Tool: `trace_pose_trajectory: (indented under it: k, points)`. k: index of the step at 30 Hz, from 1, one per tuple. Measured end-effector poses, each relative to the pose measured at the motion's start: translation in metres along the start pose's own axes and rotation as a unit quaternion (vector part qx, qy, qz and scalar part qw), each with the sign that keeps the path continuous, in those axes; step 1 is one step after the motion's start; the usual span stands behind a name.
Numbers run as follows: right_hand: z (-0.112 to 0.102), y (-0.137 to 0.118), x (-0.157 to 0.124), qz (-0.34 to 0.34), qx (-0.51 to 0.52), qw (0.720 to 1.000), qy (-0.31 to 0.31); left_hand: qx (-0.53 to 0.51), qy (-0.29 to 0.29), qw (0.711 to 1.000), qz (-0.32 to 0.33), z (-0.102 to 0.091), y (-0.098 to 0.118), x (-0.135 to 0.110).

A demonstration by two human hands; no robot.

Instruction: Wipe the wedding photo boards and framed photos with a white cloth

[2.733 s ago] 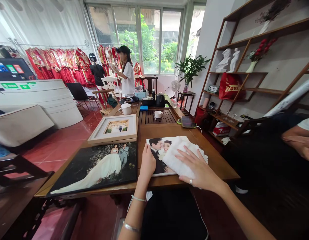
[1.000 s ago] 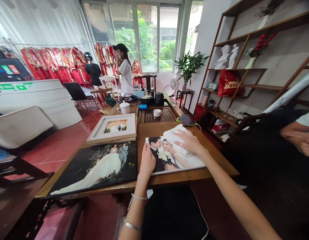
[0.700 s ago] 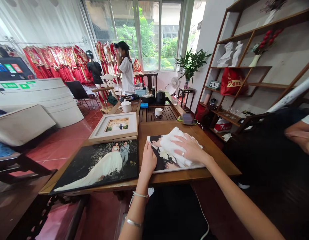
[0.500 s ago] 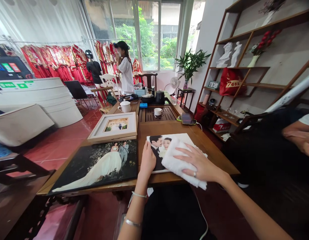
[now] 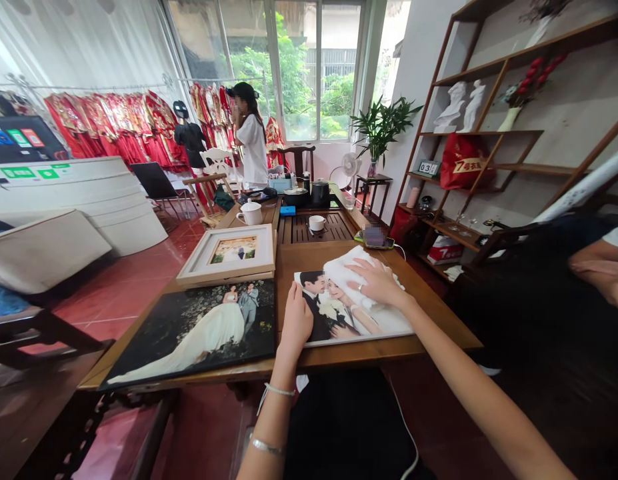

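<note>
A photo panel (image 5: pixel 356 321) of a couple lies flat on the wooden table in front of me. My left hand (image 5: pixel 297 315) grips its left edge, the fingers together along the side. On the panel's upper right rests a folded white towel (image 5: pixel 346 261). My right hand (image 5: pixel 377 283) lies over the towel with the fingers spread, pressing it against the panel and its far edge. Left of my left hand is a dark wedding photo panel (image 5: pixel 199 327). Behind that one, a framed photo (image 5: pixel 233 252) with a pale frame sits on top of another flat piece.
Farther back on the table (image 5: pixel 429 327) are a white lidded mug (image 5: pixel 250 213), a small white cup (image 5: pixel 317 223) on a slatted tea tray (image 5: pixel 333 233), and a phone (image 5: pixel 373 238) with a cable. A person (image 5: pixel 601 267) is at the right; another person (image 5: pixel 251 140) stands behind.
My right hand has slid the towel away from me, from the panel's near right part to its far edge, uncovering more of the picture. My left hand keeps its place.
</note>
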State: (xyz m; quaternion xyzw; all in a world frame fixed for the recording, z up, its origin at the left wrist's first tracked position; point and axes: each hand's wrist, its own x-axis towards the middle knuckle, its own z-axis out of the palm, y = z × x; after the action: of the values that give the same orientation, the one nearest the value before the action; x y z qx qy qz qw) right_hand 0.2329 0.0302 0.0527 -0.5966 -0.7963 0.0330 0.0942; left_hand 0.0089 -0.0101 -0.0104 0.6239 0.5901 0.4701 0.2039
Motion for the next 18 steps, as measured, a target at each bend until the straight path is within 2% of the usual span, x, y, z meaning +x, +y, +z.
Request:
trace_pose_trajectory:
  k: [2,5,12,15,18]
  points:
    - [0.000,-0.009,0.003,-0.016,-0.009,1.000,-0.004,0.003,0.005,1.000,0.001,0.000,0.002,0.000]
    - [0.001,-0.023,-0.008,-0.069,-0.006,0.998,-0.010,0.012,0.008,1.000,0.012,-0.002,0.006,0.000]
    - [-0.001,-0.037,-0.071,-0.164,0.026,0.986,-0.013,0.007,0.015,1.000,-0.004,-0.005,0.008,0.001]
    - [-0.002,-0.035,-0.083,-0.154,0.024,0.988,-0.006,-0.003,0.015,1.000,-0.022,-0.006,0.010,0.001]
    - [-0.002,-0.035,-0.074,-0.103,0.013,0.995,-0.008,-0.003,0.008,0.999,-0.033,-0.008,0.016,0.001]
